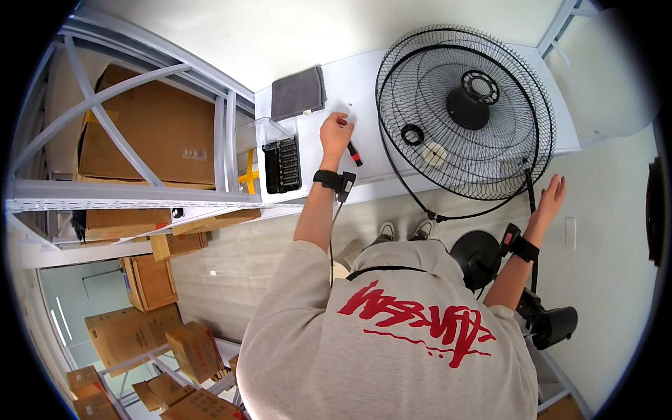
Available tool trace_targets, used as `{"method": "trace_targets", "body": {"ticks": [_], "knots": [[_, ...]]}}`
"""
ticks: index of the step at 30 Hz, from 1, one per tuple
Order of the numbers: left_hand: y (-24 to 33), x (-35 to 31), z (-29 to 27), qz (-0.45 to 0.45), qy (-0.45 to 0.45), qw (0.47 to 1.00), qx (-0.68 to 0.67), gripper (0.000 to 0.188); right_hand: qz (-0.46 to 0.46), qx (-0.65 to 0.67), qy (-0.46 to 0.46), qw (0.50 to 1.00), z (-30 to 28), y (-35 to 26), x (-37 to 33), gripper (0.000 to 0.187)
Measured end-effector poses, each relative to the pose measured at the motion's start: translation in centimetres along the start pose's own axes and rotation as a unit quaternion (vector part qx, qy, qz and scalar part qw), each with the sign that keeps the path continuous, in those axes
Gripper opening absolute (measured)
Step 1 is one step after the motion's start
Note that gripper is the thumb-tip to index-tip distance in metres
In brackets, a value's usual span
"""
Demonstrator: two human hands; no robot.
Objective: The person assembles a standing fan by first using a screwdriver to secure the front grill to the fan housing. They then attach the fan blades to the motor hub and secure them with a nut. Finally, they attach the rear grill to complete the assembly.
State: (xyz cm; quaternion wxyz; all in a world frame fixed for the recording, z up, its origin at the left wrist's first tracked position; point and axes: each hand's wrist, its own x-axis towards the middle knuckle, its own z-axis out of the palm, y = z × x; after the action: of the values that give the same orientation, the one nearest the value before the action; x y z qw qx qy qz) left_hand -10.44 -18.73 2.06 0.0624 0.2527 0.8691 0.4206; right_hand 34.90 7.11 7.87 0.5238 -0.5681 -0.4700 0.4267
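My left hand (pixel 337 134) is above the white table (pixel 364 77), its fingers curled together; what they hold, if anything, is too small to make out. Beside it a red and black screwdriver (pixel 355 155) lies on the tabletop, and a tiny object (pixel 350 105) sits just past the fingertips. On the right rests a large black wire fan grille (pixel 420 91). Within its outline are a black ring (pixel 412 134) and a pale round piece (pixel 435 155). My right hand (pixel 551 199) is stretched out with straight fingers, near the grille's lower right edge, holding nothing visible.
Left of my left hand stands a black bit case (pixel 281 164) with its clear lid raised. A folded grey cloth (pixel 297 93) lies behind it. A black fan motor (pixel 553 325) and round base (pixel 476 259) are by my right arm. Shelving with cardboard boxes (pixel 147 133) borders the left.
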Motion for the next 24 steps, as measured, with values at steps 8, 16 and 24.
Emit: {"method": "trace_targets", "body": {"ticks": [8, 16, 24], "knots": [[2.3, -0.8, 0.5, 0.007, -0.032, 0.999, -0.020, 0.029, 0.008, -0.013, -0.001, 1.000, -1.6, 0.9, -0.4, 0.068], [3.7, -4.1, 0.2, 0.034, -0.044, 0.995, -0.081, 0.024, -0.001, -0.008, -0.012, 1.000, -0.3, 1.6, -1.3, 0.067], [5.6, -6.8, -0.4, 0.143, -0.033, 0.985, -0.089, 0.021, -0.117, -0.136, 0.046, 0.983, -0.9, 2.9, -5.2, 0.049]]}}
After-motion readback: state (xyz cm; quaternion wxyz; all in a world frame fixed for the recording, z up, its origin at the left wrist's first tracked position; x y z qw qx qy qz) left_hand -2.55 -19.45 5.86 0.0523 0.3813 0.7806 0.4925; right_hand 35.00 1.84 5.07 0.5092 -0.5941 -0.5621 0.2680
